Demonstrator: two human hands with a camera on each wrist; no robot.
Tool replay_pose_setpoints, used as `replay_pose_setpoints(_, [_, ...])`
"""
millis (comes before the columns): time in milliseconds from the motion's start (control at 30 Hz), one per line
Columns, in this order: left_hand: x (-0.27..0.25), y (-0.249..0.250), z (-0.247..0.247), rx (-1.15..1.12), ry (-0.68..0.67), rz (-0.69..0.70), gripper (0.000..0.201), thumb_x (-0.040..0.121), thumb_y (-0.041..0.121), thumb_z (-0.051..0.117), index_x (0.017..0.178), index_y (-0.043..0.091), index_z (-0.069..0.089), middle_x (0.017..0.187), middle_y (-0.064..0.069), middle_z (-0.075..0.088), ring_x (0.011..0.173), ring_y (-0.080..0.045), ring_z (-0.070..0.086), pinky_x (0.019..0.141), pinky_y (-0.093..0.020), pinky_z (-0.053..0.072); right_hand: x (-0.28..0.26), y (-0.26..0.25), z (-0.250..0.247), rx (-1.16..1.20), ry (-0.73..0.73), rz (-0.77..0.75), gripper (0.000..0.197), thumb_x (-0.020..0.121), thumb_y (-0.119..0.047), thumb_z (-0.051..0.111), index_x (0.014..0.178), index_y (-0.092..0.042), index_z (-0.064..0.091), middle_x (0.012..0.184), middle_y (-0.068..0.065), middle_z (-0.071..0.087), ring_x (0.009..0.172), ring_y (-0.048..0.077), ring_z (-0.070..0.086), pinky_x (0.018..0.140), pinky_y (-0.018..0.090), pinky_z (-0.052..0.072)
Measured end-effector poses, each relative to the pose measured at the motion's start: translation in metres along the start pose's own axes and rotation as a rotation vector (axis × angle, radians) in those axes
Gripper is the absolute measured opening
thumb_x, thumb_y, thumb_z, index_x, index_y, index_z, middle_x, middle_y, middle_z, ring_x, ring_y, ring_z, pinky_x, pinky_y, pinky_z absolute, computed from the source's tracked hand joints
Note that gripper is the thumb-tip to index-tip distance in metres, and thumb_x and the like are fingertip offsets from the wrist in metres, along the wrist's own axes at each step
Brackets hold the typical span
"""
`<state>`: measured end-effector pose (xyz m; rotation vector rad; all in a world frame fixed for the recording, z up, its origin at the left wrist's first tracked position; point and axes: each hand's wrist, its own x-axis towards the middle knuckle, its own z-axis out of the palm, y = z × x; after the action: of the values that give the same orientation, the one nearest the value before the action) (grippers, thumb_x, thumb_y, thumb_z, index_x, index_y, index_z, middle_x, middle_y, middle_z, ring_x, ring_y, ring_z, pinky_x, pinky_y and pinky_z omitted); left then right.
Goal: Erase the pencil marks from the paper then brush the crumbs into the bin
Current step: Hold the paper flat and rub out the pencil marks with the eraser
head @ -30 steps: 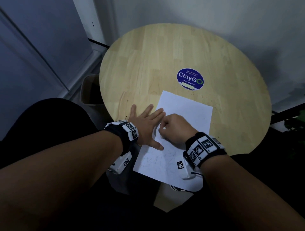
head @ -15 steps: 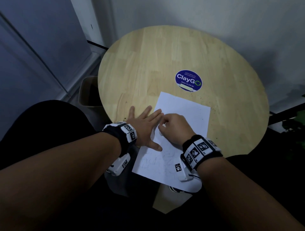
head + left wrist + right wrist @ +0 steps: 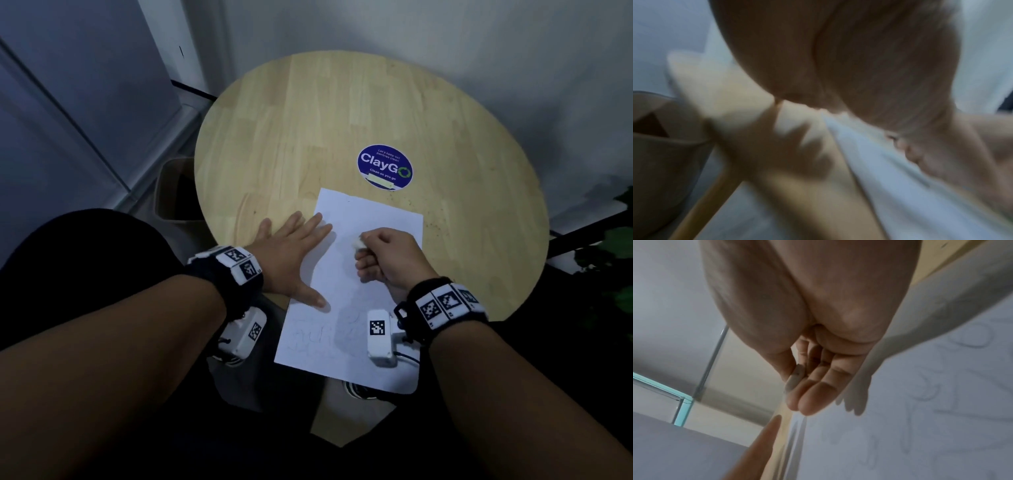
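The paper (image 3: 356,274) is lying on the near part of the desk (image 3: 308,120), the sticker (image 3: 384,167) just behind it, the bin (image 3: 173,192) standing left below the desk.

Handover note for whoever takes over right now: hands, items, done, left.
Left hand: flat, fingers straight, pressing the white paper sheet on the round wooden table.
Right hand: curled, pinching a small white eraser at mid-sheet.
Beige bin: on the floor, left of the table.
Done: nothing certain.
Left: faint pencil marks on the near half; then brush crumbs into the bin.
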<state>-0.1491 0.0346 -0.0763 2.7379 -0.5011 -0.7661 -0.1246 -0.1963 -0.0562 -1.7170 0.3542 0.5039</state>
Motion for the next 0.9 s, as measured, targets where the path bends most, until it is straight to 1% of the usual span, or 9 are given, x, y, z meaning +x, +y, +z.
replay_pose_setpoints(100, [0.001,-0.011,-0.005,0.086,-0.05,-0.047,0.154,0.055,0.093,0.073,0.162,0.038,-0.022,0.172,0.019,-0.022,0.158,-0.021,-0.028,0.119,-0.076,-0.007,-0.007,-0.008,0.015,0.086,-0.147,0.036,0.017,0.111,-0.017,0.057,0.098,-0.007,0.063,0.085,0.018,0.073,0.063,0.027,0.068,0.067,0.041,0.058])
replay_pose_setpoints(267, [0.004,-0.016,0.003,0.157,-0.103,-0.07,0.16,0.045,0.095,0.072,0.161,0.037,-0.022,0.17,0.02,-0.025,0.158,-0.029,-0.027,0.113,-0.081,-0.002,-0.023,0.009,0.047,0.041,-0.542,0.249,0.017,0.11,-0.009,0.053,0.094,-0.009,0.06,0.099,0.026,0.076,0.081,0.033,0.078,0.075,0.041,0.067])
replay_pose_setpoints(333, [0.004,-0.015,0.002,0.158,-0.114,-0.069,0.16,0.047,0.094,0.074,0.161,0.036,-0.022,0.17,0.02,-0.027,0.158,-0.029,-0.027,0.113,-0.081,-0.001,-0.012,0.011,0.048,0.161,-0.444,0.218,0.016,0.109,-0.004,0.053,0.095,-0.008,0.058,0.1,0.025,0.076,0.086,0.033,0.08,0.075,0.039,0.068])
replay_pose_setpoints(467, [0.004,-0.015,0.003,0.163,-0.11,-0.086,0.16,0.047,0.093,0.075,0.161,0.037,-0.023,0.17,0.02,-0.027,0.158,-0.029,-0.028,0.112,-0.082,-0.002,0.017,-0.004,0.027,0.373,0.068,-0.056,0.017,0.11,-0.002,0.047,0.098,-0.009,0.056,0.103,0.02,0.076,0.092,0.032,0.078,0.083,0.037,0.066])
replay_pose_setpoints(500, [0.004,-0.016,0.003,0.161,-0.109,-0.088,0.16,0.046,0.093,0.074,0.16,0.037,-0.023,0.169,0.02,-0.027,0.158,-0.029,-0.028,0.112,-0.082,-0.002,0.017,-0.007,0.024,0.377,0.072,-0.062,0.017,0.111,-0.004,0.046,0.098,-0.01,0.056,0.104,0.02,0.077,0.09,0.031,0.078,0.081,0.037,0.066])
replay_pose_setpoints(633, [0.005,-0.017,0.003,0.158,-0.12,-0.077,0.16,0.047,0.094,0.074,0.16,0.038,-0.024,0.169,0.02,-0.029,0.157,-0.029,-0.029,0.112,-0.082,-0.002,-0.017,0.002,0.039,0.178,-0.418,0.218,0.015,0.109,-0.007,0.049,0.096,-0.012,0.055,0.1,0.024,0.078,0.078,0.033,0.079,0.07,0.04,0.066])
replay_pose_setpoints(700, [0.004,-0.016,0.002,0.161,-0.123,-0.076,0.16,0.047,0.093,0.075,0.16,0.038,-0.024,0.169,0.021,-0.029,0.157,-0.029,-0.029,0.112,-0.081,-0.002,-0.02,0.005,0.048,0.071,-0.494,0.266,0.013,0.108,-0.007,0.05,0.097,-0.009,0.057,0.1,0.025,0.078,0.08,0.034,0.079,0.071,0.04,0.067])
replay_pose_setpoints(833, [0.001,-0.014,0.001,0.162,-0.116,-0.089,0.159,0.048,0.091,0.076,0.161,0.038,-0.022,0.169,0.02,-0.027,0.158,-0.029,-0.028,0.114,-0.081,-0.003,0.014,-0.005,0.032,0.276,0.055,-0.012,0.016,0.108,-0.002,0.047,0.097,-0.008,0.057,0.1,0.022,0.074,0.081,0.03,0.075,0.081,0.042,0.065])
replay_pose_setpoints(900, [0.001,-0.014,0.003,0.161,-0.11,-0.093,0.159,0.047,0.091,0.076,0.161,0.038,-0.021,0.17,0.02,-0.027,0.158,-0.029,-0.028,0.113,-0.081,-0.004,0.015,-0.009,0.022,0.285,0.105,-0.043,0.017,0.109,-0.005,0.045,0.097,-0.008,0.056,0.101,0.022,0.073,0.075,0.028,0.075,0.076,0.04,0.067])
